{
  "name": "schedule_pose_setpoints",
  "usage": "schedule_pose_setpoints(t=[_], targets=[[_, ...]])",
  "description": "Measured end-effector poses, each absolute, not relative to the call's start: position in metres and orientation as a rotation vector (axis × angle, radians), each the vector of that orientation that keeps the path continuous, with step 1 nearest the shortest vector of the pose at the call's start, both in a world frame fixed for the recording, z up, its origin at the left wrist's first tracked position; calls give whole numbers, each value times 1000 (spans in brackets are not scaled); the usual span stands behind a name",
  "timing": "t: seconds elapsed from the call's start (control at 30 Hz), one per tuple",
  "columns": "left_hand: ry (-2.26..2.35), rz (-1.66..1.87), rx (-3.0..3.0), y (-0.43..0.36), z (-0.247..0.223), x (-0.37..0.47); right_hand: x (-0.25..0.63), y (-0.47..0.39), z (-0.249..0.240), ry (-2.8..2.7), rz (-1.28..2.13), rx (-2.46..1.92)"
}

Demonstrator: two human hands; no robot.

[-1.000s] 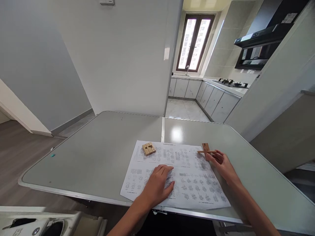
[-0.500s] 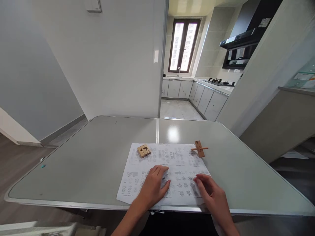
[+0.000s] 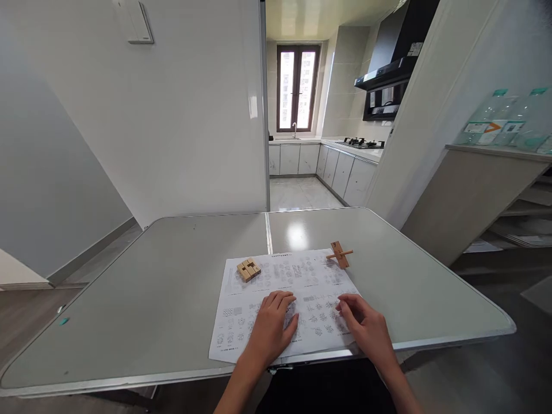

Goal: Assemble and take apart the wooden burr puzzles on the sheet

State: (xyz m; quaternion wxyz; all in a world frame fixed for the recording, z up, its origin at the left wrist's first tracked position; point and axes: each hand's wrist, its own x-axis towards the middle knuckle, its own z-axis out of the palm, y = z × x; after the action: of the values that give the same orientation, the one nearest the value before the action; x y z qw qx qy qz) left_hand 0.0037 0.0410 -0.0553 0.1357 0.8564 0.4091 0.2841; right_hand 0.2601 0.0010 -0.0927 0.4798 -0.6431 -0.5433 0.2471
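A printed sheet of paper (image 3: 297, 339) with rows of small diagrams lies at the table's near edge. My left hand (image 3: 273, 325) rests on it, palm down, fingers bent forward and thumb held apart. Nothing shows in that hand. On the sheet's right part is my right hand (image 3: 364, 322), loosely curved with the thumb tip close to the fingers; I see no object in it. A flat wooden block puzzle (image 3: 249, 269) lies on the sheet's far left corner. At the far right corner a wooden piece, a small board with a rod through it (image 3: 340, 255), stands tilted. Neither hand touches these pieces.
The grey-green folding table (image 3: 172, 299) has a metal rim and a centre seam. A small teal bit (image 3: 64, 321) lies near its left edge. Plastic bottles (image 3: 491, 118) stand on a shelf unit (image 3: 448, 190) at right. A kitchen opens beyond the table.
The camera view has turned to the right, so more of the shelf and bottles shows. Both hands keep nearly the same pose on the paper, and the wooden pieces stay in place.
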Motion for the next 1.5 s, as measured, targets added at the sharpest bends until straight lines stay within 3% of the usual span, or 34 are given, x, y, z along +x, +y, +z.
schedule_pose_setpoints(t=[1.5], targets=[[1136, 910, 2354, 46, -48, 4, 259, 0, -89, -1318, 627, -1551]])
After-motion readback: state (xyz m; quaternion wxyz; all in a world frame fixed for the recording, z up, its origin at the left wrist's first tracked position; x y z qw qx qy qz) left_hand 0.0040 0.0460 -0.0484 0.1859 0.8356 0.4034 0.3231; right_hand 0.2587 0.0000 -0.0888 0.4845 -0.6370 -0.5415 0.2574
